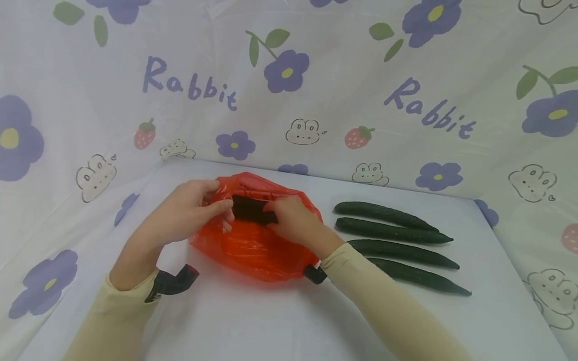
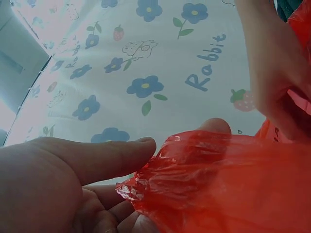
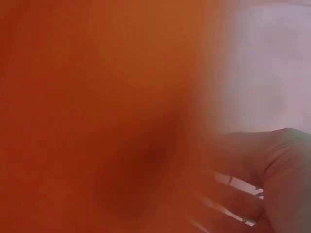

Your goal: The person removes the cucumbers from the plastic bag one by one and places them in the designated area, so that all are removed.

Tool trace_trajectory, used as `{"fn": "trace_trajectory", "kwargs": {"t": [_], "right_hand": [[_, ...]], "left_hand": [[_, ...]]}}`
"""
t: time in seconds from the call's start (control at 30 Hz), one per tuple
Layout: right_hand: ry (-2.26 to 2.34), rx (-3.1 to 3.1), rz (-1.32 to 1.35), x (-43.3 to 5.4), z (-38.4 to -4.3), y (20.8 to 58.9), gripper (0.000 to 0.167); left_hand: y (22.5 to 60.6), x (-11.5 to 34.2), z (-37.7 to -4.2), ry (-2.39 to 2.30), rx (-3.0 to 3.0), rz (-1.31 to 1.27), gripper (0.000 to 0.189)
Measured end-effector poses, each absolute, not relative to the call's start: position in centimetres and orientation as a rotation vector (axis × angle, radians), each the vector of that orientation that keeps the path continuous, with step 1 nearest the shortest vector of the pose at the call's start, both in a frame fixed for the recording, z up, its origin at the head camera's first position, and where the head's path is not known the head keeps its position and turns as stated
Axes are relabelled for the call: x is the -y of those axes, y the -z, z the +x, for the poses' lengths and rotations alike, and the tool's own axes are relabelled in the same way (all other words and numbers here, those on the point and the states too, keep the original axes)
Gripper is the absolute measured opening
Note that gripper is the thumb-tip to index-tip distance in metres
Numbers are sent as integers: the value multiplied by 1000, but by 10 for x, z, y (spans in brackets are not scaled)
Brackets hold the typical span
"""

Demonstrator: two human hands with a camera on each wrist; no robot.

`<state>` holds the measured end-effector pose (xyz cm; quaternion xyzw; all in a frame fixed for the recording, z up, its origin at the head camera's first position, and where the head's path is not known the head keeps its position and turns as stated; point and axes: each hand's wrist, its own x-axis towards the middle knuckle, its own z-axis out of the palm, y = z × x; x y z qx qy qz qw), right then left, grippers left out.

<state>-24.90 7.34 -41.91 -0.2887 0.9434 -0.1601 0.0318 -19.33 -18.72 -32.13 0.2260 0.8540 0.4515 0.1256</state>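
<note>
A red plastic bag (image 1: pixel 262 250) lies on the white table with its mouth towards me. My left hand (image 1: pixel 189 208) holds the bag's left rim; in the left wrist view, the thumb (image 2: pixel 124 153) is at the crumpled film edge and a fingertip (image 2: pixel 216 125) shows behind it. Inside the mouth, my right hand (image 1: pixel 293 220) grips the right end of a dark green cucumber (image 1: pixel 250 209) lying crosswise; its left end is hidden near my left fingers. Red film blurs much of the right wrist view, partly covering the right hand (image 3: pixel 243 179).
To the right of the bag lie several cucumbers (image 1: pixel 393 233) side by side, the nearest partly behind my right sleeve (image 1: pixel 375 296). A patterned cloth (image 1: pixel 334 90) with flowers and rabbits hangs behind the table. Dark straps (image 1: pixel 173 282) show at both wrists.
</note>
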Motion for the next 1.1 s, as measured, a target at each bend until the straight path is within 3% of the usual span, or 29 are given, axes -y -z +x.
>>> {"fn": "trace_trajectory", "kwargs": {"t": [0.23, 0.57, 1.1], "right_hand": [[482, -2932, -811, -82, -250, 429, 31], [309, -2952, -581, -89, -246, 438, 11], [227, -3016, -505, -83, -252, 450, 10]], "left_hand": [[321, 188, -195, -1292, -2512, 672, 13], [323, 189, -196, -1294, -2486, 672, 14], [321, 190, -196, -1318, -2476, 680, 15]]}}
